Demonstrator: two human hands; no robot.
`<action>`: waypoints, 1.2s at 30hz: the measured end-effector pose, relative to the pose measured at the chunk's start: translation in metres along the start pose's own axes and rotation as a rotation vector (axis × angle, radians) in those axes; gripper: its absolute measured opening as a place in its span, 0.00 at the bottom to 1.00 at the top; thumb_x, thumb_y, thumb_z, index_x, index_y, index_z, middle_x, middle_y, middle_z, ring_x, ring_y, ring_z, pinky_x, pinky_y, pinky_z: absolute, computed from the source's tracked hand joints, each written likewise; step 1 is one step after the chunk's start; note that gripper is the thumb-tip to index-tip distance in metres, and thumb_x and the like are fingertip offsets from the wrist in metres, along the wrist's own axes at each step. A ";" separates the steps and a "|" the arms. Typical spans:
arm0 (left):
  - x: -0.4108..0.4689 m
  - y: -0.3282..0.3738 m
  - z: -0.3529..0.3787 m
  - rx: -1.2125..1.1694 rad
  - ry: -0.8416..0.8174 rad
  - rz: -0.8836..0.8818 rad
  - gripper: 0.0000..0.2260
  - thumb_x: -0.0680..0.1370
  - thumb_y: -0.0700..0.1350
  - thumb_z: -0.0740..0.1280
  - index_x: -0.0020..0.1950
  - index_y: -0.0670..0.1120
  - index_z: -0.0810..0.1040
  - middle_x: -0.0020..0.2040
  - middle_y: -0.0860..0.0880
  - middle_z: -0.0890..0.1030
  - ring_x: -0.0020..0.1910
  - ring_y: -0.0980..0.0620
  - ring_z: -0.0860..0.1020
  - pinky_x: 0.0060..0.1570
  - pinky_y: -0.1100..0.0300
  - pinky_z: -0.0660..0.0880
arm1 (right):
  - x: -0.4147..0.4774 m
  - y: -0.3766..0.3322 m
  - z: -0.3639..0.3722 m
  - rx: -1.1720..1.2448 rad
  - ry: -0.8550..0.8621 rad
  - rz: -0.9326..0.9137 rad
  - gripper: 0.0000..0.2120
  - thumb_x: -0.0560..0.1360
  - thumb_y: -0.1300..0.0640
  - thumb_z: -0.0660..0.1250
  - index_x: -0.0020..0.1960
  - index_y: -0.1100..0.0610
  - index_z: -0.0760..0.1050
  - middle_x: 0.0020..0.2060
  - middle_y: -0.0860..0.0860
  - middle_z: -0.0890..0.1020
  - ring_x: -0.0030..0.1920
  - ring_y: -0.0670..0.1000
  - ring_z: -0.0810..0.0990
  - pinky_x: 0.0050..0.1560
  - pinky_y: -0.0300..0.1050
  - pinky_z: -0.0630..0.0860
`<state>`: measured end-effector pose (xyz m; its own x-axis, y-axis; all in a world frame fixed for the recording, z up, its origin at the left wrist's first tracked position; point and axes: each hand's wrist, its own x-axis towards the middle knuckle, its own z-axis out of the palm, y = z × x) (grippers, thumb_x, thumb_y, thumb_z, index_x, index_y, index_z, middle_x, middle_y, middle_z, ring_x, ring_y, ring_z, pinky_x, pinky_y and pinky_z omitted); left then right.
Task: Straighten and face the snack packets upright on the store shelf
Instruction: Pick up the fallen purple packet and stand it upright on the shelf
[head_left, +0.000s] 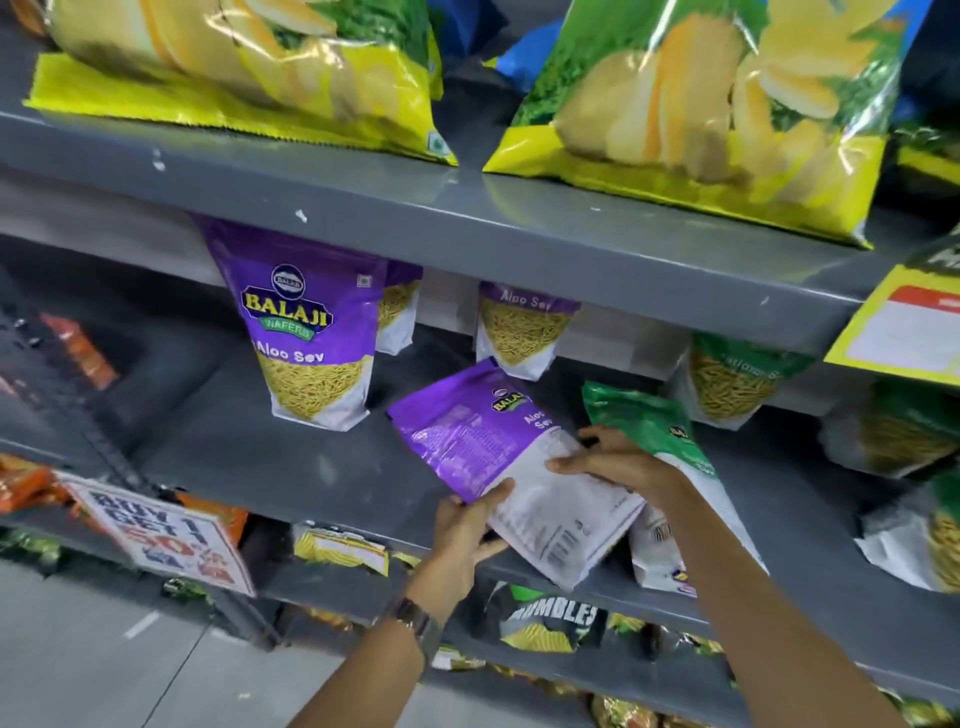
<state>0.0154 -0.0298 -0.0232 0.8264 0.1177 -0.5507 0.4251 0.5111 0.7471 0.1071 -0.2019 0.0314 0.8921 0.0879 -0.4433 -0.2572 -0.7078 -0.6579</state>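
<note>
1. Both hands are clamped on a purple Aloo Sev packet (483, 431) that lies tilted, back side up, near the front edge of the grey shelf (291, 457). The left hand (465, 525) holds its lower-left edge, and the right hand (618, 460) presses on top of its white bottom part.
2. Risk: the glossy film is slippery, so the packet may slide off the edge while it is turned.
3. Risk: the right wrist touches a leaning green packet (649, 421), which could fall over.
4. The upright Aloo Sev packet (311, 332) is a flat-bottomed pouch. The shelf looks like smooth painted metal.
</note>
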 end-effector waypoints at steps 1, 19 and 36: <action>-0.004 -0.001 -0.003 0.013 0.008 0.023 0.11 0.70 0.42 0.74 0.48 0.46 0.76 0.50 0.43 0.83 0.52 0.43 0.81 0.38 0.53 0.81 | -0.001 0.002 0.000 0.034 0.012 -0.020 0.39 0.62 0.50 0.79 0.67 0.59 0.68 0.58 0.55 0.78 0.56 0.55 0.78 0.60 0.49 0.75; 0.067 0.112 -0.015 0.618 -0.042 0.735 0.13 0.70 0.44 0.74 0.51 0.48 0.73 0.47 0.52 0.81 0.38 0.68 0.80 0.42 0.71 0.76 | 0.027 -0.036 0.014 0.488 0.235 -0.418 0.28 0.60 0.68 0.78 0.58 0.64 0.73 0.48 0.55 0.83 0.41 0.42 0.82 0.42 0.33 0.78; 0.013 -0.016 0.024 0.471 0.045 0.724 0.34 0.68 0.40 0.74 0.68 0.54 0.61 0.61 0.52 0.70 0.59 0.57 0.71 0.64 0.47 0.71 | 0.003 -0.064 0.014 0.773 0.548 -0.521 0.21 0.60 0.67 0.79 0.49 0.60 0.76 0.40 0.52 0.84 0.39 0.48 0.82 0.42 0.43 0.81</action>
<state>0.0287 -0.0570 -0.0331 0.9417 0.3167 0.1136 -0.0834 -0.1073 0.9907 0.1207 -0.1470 0.0636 0.9549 -0.2113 0.2086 0.2084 -0.0237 -0.9778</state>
